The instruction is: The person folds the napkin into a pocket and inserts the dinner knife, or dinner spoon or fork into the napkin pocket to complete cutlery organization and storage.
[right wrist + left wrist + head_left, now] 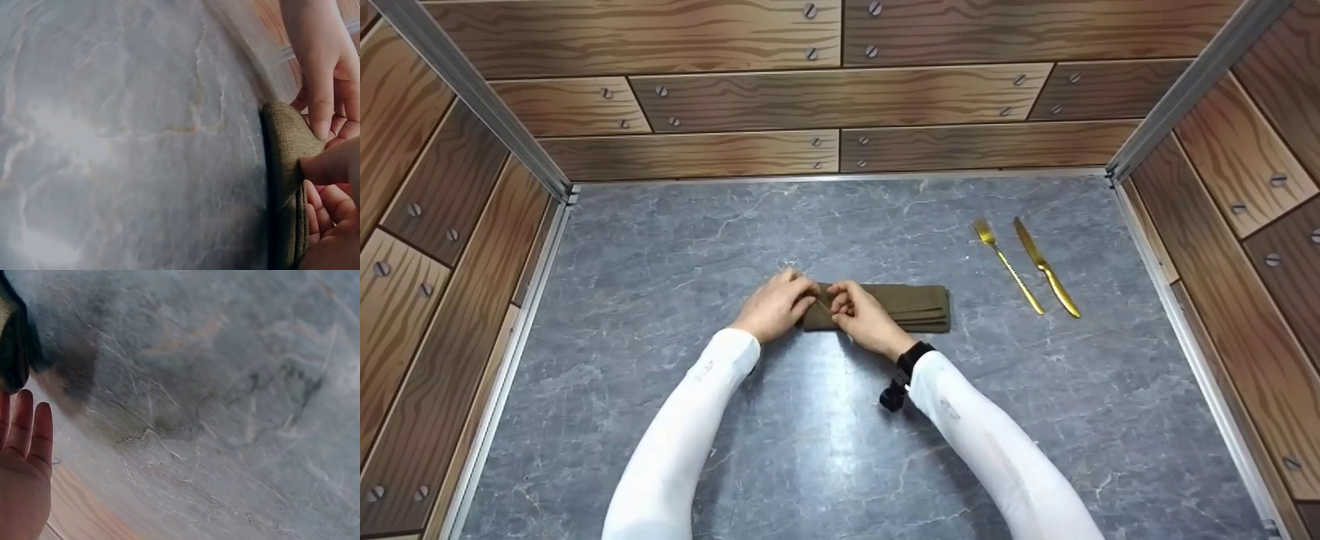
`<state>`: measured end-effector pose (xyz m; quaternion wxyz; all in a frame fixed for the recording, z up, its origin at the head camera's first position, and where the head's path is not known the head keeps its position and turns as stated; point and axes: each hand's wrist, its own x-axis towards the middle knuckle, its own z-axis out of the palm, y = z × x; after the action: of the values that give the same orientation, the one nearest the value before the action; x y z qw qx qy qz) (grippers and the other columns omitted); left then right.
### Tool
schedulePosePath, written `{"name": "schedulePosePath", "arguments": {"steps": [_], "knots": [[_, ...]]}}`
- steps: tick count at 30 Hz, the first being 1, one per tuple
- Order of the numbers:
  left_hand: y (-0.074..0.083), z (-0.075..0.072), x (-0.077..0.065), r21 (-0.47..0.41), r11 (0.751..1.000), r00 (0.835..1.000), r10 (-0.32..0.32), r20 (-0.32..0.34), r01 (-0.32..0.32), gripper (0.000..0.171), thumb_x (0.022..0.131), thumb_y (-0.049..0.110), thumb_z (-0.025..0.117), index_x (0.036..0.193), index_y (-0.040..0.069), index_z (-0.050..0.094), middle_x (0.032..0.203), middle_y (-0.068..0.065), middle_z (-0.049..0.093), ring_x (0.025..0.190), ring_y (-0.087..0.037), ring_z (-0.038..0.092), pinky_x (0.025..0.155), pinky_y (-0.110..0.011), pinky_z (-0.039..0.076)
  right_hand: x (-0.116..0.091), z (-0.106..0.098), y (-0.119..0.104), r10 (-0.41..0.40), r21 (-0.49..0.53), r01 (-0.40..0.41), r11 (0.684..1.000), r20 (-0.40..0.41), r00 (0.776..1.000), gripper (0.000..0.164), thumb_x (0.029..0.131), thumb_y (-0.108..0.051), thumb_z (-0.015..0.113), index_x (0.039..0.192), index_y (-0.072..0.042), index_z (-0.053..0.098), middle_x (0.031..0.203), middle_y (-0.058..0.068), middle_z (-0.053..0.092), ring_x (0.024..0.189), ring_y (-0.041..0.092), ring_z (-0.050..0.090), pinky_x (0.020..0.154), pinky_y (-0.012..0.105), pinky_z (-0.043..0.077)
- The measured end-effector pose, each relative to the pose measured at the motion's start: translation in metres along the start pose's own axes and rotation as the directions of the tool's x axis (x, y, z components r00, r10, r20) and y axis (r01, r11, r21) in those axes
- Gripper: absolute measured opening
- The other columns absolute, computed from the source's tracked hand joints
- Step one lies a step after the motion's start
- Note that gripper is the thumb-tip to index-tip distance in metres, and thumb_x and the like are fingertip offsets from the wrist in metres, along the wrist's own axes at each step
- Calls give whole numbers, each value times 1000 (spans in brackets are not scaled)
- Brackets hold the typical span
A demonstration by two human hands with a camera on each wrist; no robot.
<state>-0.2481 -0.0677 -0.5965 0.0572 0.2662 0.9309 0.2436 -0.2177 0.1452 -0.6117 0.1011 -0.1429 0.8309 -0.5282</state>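
Observation:
A folded olive-brown cloth napkin (915,306) lies lengthwise on the grey table, its layered edges showing at the right end. My left hand (774,306) is at the napkin's left end, thumb and fingertips gripping its corner. Close beside it, my right hand (870,321) pinches the cloth, raising a small fold between the two hands. In the right wrist view, the right thumb lies on top of the napkin (287,152) with curled fingers at its side. The left wrist view catches the left hand's fingers (42,439) reaching to the cloth's dark edge.
A gold fork (1011,270) and a gold knife (1044,266) lie side by side at the right of the marble-patterned table (660,240). Wood-patterned walls (735,97) with metal edging enclose the back and both sides.

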Motion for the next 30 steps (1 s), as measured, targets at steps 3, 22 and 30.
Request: {"name": "schedulePosePath", "arguments": {"steps": [3, 22, 30], "knots": [[0, 1, 1, 68, 997, 1000, 24, 9, -25, 19, 105, 28, 60, 118, 21, 72, 120, -5, 60, 111, -26, 57, 95, -45, 48, -2, 0, -1, -34, -114, 33, 993, -3, 999, 38, 93, 5, 66, 129, -2, 57, 95, 6, 62, 91, 20, 57, 84, 33, 48], [18, 16, 8, 207, 977, 996, -27, -91, 45, 19, 101, 24, 66, 115, 12, 68, 135, -13, 56, 125, -35, 52, 103, -52, 45, -22, -13, -6, -89, -530, 30, 847, -87, 992, 28, 96, -19, 73, 121, -10, 65, 97, 1, 68, 98, 24, 57, 93, 44, 44], [30, 28, 13, 250, 955, 987, 156, 26, -157, 51, 109, 26, 47, 157, 8, 41, 164, -16, 31, 153, -34, 24, 125, -47, 15, -40, -60, 10, -50, -775, -29, 632, -78, 996, 56, 107, -42, 49, 151, -7, 49, 156, 20, 43, 147, 43, 30, 122, 59, 17]]}}
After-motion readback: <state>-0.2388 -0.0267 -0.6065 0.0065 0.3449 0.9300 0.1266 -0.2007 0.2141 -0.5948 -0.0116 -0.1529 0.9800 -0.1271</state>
